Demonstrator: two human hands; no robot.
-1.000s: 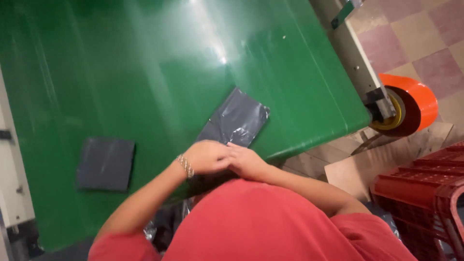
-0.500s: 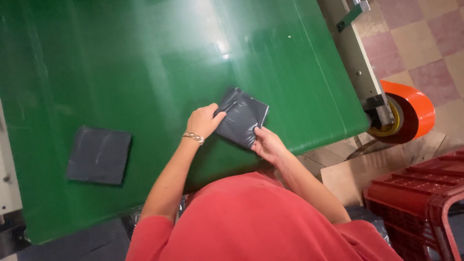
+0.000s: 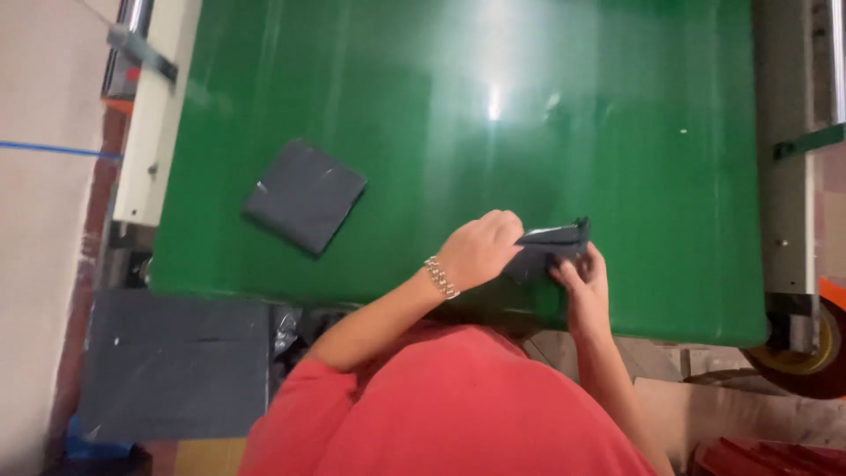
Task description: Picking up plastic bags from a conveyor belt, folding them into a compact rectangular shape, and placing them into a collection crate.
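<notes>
Hands meet over the green belt (image 3: 546,115); left hand (image 3: 480,249) and right hand (image 3: 583,280) both pinch a dark grey bag (image 3: 553,247), seemingly folded; second grey bag (image 3: 304,196) lies well apart.

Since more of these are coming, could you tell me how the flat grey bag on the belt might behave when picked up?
The grey bag lies flat and looks thin, so probably light and floppy. Its glossy film on the shiny green belt suggests it may slide when pushed.
</notes>
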